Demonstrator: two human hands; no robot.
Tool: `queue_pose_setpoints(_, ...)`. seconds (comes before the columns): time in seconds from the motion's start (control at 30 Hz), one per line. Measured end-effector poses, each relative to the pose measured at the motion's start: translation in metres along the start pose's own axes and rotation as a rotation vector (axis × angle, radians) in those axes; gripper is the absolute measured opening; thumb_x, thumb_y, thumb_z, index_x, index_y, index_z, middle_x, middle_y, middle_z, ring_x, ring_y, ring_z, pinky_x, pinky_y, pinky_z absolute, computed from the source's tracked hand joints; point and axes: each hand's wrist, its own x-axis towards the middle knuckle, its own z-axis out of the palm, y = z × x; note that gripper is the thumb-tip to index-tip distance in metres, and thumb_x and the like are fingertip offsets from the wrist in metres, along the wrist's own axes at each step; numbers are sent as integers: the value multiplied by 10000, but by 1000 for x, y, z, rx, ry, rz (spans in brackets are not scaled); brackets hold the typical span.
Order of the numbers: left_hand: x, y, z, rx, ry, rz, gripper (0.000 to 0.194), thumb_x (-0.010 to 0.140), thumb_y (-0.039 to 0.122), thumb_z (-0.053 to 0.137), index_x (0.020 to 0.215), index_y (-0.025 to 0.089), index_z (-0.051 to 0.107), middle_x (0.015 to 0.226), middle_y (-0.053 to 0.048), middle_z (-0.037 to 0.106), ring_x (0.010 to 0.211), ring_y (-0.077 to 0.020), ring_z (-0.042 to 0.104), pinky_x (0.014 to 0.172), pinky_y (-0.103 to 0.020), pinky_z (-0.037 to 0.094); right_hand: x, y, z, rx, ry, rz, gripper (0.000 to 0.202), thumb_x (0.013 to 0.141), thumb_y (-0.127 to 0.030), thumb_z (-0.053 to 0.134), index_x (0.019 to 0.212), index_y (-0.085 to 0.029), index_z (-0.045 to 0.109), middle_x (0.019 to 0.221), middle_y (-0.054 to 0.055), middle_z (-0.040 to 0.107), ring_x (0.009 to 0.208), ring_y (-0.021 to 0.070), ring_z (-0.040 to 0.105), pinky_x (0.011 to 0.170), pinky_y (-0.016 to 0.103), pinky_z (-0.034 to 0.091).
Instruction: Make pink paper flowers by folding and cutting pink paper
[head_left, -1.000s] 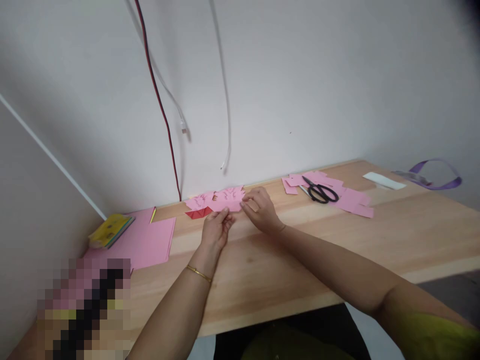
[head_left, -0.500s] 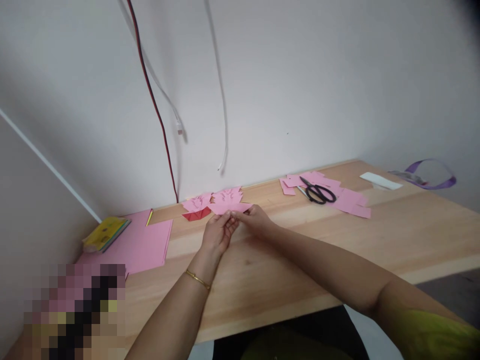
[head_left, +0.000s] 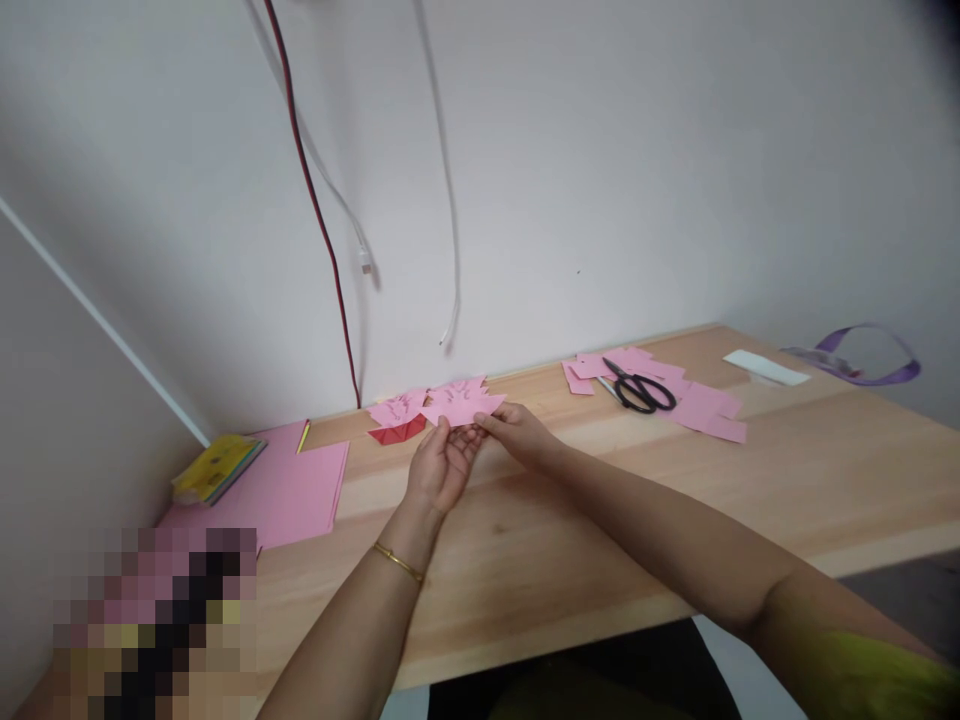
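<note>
Pink, pointed-ended paper piece (head_left: 461, 412), over the pale wooden table (head_left: 517, 580), is pinched in the left hand (head_left: 441, 468) and right hand (head_left: 516, 434); it looks shaped, not yet set down. Beyond, jagged-edged pink paper pieces (head_left: 398, 408) already lie cut, seemingly.

Against the pale wall (head_left: 637, 180) beyond the hands (head_left: 439, 470), two white cables (head_left: 454, 250) and a red-and-black cord (head_left: 333, 258) dangle. Well left of the hands sits a yellow-covered packet (head_left: 216, 468); far right, a white strip (head_left: 765, 367) near a looped purple strap (head_left: 904, 372).
</note>
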Motion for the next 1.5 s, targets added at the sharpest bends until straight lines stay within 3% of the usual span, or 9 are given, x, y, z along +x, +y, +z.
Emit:
queue_pose_setpoints(0.3,-2,6,2,12,-11,-44,481,815,582,551,884,114,634,801,-113,676,728,-184,657,800,-353,544,0,4,-5,-20,42,0,356,779,-486,619,855,-149,707,848,55,719,816,198,656,771,322,507)
queue_pose_setpoints(0.5,1,6,-3,0,43,-23,142,811,250,659,860,132,598,767,-75,693,695,-161,667,805,-355,540,1,13,-7,-169,5,-86,344,789,-465,617,935,-164,697,893,60,714,858,210,654,794,333,504)
queue_pose_setpoints(0.63,3,9,-5,-25,99,24,66,782,147,648,803,128,588,732,-66,692,707,-173,677,809,-376,541,2,11,-7,-243,277,-167,387,781,-408,642,1082,-168,607,916,64,655,741,161,602,687,296,503)
queue_pose_setpoints(0.73,5,12,-7,-24,123,40,64,741,91,641,773,121,595,727,-64,695,725,-174,679,841,-384,533,-1,5,-5,-354,460,-328,280,807,-346,615,1026,-174,600,892,63,603,730,146,562,675,280,490)
queue_pose_setpoints(0.83,6,12,-8,-4,108,36,69,690,62,641,718,109,597,731,-86,699,753,-176,679,855,-363,525,-6,1,-1,-387,284,-368,214,838,-300,575,1016,-186,606,787,31,594,679,132,563,648,264,478)
queue_pose_setpoints(1.0,5,9,-6,94,7,96,161,622,53,669,773,101,641,789,-78,701,783,-170,667,818,-327,524,-10,9,6,-194,-13,-172,299,835,-279,573,1125,-214,545,748,-12,626,582,109,614,599,241,490)
queue_pose_setpoints(1.17,4,5,-6,185,-56,140,284,597,57,698,872,111,654,862,-71,692,814,-170,655,789,-321,520,-7,16,5,-198,-16,-169,172,818,-261,586,973,-192,610,721,-5,644,608,118,627,608,237,482)
queue_pose_setpoints(1.37,0,6,-7,213,29,26,413,612,102,744,996,149,600,724,-8,645,618,-93,602,651,-246,503,-6,13,2,-425,38,-352,113,806,-190,598,861,-201,696,839,37,717,782,151,650,727,260,483)
queue_pose_setpoints(1.5,-1,7,-7,230,60,-30,416,595,90,741,975,153,585,639,15,611,551,-79,564,601,-230,491,-6,14,2,-426,10,-355,122,808,-190,601,882,-197,698,871,45,719,798,152,648,747,269,492)
